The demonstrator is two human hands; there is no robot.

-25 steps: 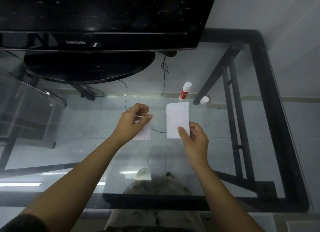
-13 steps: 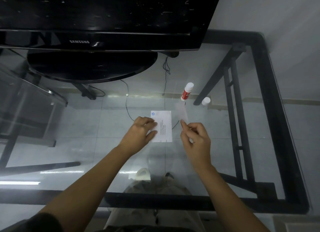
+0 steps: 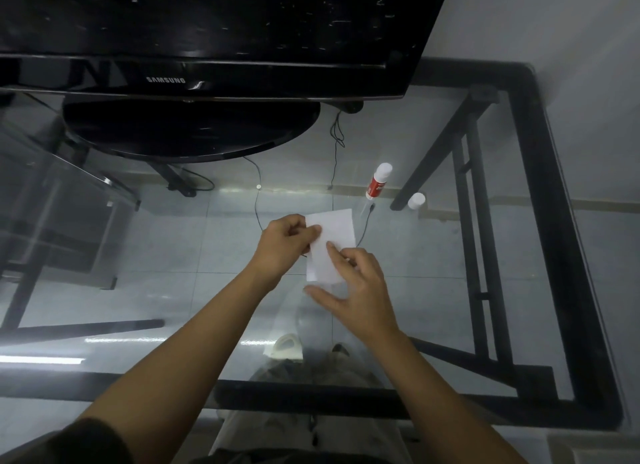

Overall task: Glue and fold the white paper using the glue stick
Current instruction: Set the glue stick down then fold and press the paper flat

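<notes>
The white paper (image 3: 334, 233) lies folded on the glass table in the middle of the view. My left hand (image 3: 285, 244) pinches its left edge between thumb and fingers. My right hand (image 3: 356, 287) rests on the paper's lower half, index finger pressing down on its surface, the other fingers spread. The red and white glue stick (image 3: 378, 181) lies uncapped on the glass beyond the paper, to the upper right. Its white cap (image 3: 416, 200) stands apart, further right.
A black monitor (image 3: 194, 31) on a round stand (image 3: 190, 131) fills the back of the glass table (image 3: 467, 256). The table's black frame (image 3: 554, 221) runs along the right and near edges. Cables hang below the glass.
The two separate paper pieces have come together into one folded piece. My right hand moved left and down onto the paper; my left hand shifted right to its left edge.
</notes>
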